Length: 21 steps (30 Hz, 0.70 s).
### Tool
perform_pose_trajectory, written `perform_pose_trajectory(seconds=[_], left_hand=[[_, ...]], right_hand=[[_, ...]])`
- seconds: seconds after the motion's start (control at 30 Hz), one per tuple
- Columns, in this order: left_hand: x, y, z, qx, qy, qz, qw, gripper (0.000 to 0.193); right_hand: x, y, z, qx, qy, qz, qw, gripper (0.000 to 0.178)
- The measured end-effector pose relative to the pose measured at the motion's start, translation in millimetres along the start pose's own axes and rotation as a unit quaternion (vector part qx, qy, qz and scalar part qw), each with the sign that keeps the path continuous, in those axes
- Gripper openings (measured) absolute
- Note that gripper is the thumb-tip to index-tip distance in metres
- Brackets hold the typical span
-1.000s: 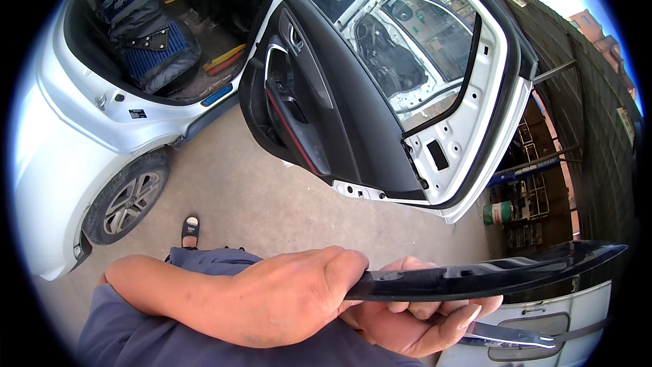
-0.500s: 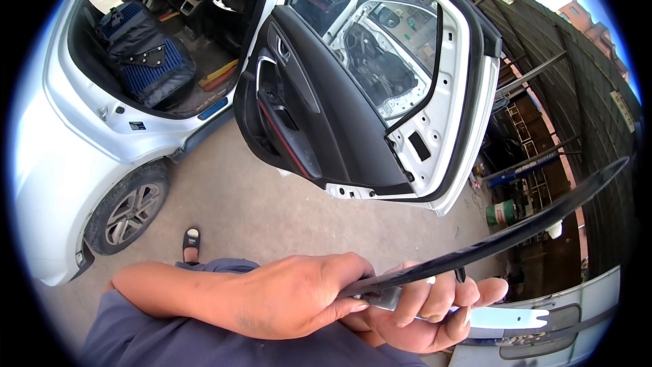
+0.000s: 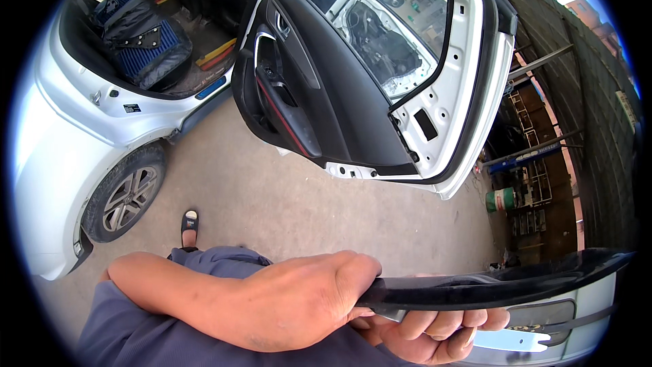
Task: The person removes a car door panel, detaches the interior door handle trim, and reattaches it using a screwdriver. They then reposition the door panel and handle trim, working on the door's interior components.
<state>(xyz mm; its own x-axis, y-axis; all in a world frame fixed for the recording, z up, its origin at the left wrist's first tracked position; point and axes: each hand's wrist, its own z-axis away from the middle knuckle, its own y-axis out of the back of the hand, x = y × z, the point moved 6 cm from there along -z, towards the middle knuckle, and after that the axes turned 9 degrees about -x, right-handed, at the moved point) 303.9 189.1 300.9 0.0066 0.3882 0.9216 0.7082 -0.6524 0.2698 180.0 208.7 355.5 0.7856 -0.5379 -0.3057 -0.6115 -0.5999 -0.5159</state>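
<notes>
A long, glossy black trim strip [image 3: 489, 291] runs from the middle toward the right rim, nearly level and slightly curved. My left hand [image 3: 305, 299] is closed on its left end, thumb underneath. My right hand [image 3: 435, 336] lies below the strip, fingers curled. Out of that hand to the right sticks a flat, pale pry tool [image 3: 513, 341] with a notched end. A small grey metallic piece [image 3: 392, 314] shows between the two hands; whether it belongs to the tool I cannot tell. The strip partly covers my right fingers.
A white car [image 3: 51, 163] stands at left with its rear door [image 3: 339, 95] open ahead of me. On its seat lies a dark bag [image 3: 139, 34]. A green drum [image 3: 500, 199] and metal racks stand at right. Another pale vehicle panel [image 3: 591, 329] is at lower right.
The strip's far end has swung down from a raised slant to almost level, and more of its broad face shows. Both hands keep their hold. The view has shifted slightly.
</notes>
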Motion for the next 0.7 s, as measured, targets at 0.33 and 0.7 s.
perform_pose_trajectory(seconds=[0.33,0.7], left_hand=[[-6,11,2,0.019,-0.028,0.016,0.999,0.035],[-16,27,6,0.024,-0.005,0.006,1.000,0.031]], right_hand=[[25,2,-12,-0.044,0.057,-0.087,0.994,0.019],[51,0,-25,-0.105,-0.035,-0.086,0.990,0.037]])
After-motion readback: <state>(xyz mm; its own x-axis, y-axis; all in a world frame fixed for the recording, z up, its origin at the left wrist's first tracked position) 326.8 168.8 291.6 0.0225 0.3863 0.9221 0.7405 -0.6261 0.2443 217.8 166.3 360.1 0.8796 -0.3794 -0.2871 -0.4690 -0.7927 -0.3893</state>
